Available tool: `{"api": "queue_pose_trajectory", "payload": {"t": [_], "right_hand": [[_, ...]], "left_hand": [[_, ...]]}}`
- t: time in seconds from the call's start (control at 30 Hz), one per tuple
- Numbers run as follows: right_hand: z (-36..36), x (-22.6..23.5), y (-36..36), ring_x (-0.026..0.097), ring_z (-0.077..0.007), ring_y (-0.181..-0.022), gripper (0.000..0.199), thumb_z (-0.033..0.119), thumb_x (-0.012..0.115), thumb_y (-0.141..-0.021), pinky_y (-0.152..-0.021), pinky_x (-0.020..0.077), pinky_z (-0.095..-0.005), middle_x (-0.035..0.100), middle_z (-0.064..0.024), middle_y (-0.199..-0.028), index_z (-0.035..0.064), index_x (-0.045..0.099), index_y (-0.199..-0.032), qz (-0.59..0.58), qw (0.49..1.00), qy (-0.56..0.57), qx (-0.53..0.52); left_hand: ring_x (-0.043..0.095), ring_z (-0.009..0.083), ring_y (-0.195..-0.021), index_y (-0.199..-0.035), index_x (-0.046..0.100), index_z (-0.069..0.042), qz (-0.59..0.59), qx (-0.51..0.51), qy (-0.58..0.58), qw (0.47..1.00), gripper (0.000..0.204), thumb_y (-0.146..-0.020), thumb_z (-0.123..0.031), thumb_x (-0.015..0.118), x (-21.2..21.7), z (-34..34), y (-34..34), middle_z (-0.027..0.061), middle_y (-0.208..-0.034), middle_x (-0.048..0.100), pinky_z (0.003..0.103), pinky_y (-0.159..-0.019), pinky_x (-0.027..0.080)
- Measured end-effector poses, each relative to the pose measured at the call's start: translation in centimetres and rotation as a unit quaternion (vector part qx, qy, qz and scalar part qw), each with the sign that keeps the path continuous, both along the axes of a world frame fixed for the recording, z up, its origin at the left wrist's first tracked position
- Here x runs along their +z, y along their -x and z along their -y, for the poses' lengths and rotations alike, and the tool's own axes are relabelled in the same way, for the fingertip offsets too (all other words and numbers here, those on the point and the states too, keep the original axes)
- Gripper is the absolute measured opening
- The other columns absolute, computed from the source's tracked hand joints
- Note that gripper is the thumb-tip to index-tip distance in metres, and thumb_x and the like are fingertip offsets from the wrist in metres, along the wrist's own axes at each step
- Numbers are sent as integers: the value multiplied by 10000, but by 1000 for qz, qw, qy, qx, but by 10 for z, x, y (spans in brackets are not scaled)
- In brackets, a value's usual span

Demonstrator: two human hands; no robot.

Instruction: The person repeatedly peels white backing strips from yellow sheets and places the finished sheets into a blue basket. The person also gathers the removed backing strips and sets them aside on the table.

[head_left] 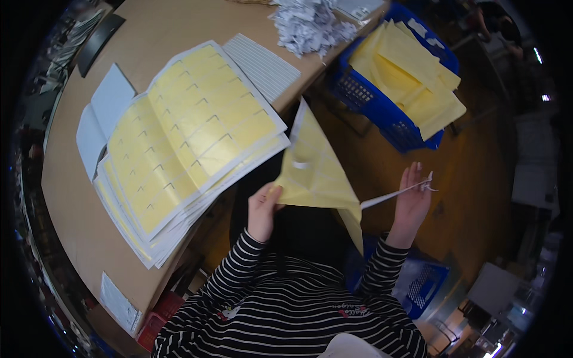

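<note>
My left hand (261, 212) pinches the lower left edge of a yellow sheet (316, 170) with white edging, held in front of my lap. The sheet hangs bent, and one corner droops downward. From its right side a narrow white strip (382, 198) stretches to my right hand (412, 206). That hand is raised with its fingers upright and has the strip caught in it, the crumpled white end sticking out past the fingers. Exactly how the fingers grip it is hard to see. Left of my hands, a stack of yellow printed sheets (206, 116) with white borders lies on the table.
The tan table (65, 179) bears a pile of shredded white strips (307, 27), a ribbed white pad (262, 67) and white sheets (113, 101). A blue basket (364, 92) holding yellow sheets (406, 71) stands at the far right. Another blue basket (427, 286) is by my right elbow.
</note>
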State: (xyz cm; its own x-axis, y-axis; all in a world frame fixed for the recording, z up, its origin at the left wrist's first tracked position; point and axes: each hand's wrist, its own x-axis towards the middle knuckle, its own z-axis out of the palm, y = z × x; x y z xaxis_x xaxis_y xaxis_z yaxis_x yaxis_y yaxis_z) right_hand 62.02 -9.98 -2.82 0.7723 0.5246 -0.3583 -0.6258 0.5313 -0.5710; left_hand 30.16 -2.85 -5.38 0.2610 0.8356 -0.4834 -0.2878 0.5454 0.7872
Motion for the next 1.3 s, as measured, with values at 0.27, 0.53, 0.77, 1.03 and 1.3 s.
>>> {"api": "queue_pose_trajectory", "payload": {"t": [0.27,0.53,0.77,1.03,1.3], "right_hand": [[19,4,-2,581,-202,-967,332,137,525,-958,-945,464,-358,565,-136,-1178,34,474,-1270,280,952,71,100],[-42,-39,142,497,-336,-1221,530,125,749,-760,-1005,412,-403,517,-175,-1309,3,514,-1219,678,612,198,356],[-64,-73,94,602,-83,-821,133,75,647,-896,-744,459,-218,629,-20,-816,5,601,-999,433,795,263,334],[-16,-78,-39,597,-134,-954,215,60,628,-905,-806,494,-263,591,-66,-1038,30,554,-1105,299,923,242,-20],[21,-23,-45,531,-209,-1025,339,58,552,-937,-891,487,-331,477,-149,-1130,-28,359,-1202,383,851,283,-223]], "left_hand": [[629,69,-893,-1192,585,26,-1,-75,52,996,275,-955,-114,566,-17,11,23,28,-1016,672,203,-793,498],[582,27,-843,-1234,544,53,-7,-176,-19,984,333,-901,66,547,-31,31,-1,4,-948,665,177,-741,459],[583,60,-972,-1275,538,49,-32,-246,-9,969,348,-927,38,532,-42,44,35,47,-1077,667,202,-864,449],[584,75,-973,-1269,568,32,-77,-355,-20,931,325,-949,-4,522,-34,32,54,39,-1098,674,222,-893,448],[605,83,-925,-1256,580,28,-87,-381,-21,920,349,-909,-7,551,-30,20,23,58,-1037,691,234,-868,468]]}}
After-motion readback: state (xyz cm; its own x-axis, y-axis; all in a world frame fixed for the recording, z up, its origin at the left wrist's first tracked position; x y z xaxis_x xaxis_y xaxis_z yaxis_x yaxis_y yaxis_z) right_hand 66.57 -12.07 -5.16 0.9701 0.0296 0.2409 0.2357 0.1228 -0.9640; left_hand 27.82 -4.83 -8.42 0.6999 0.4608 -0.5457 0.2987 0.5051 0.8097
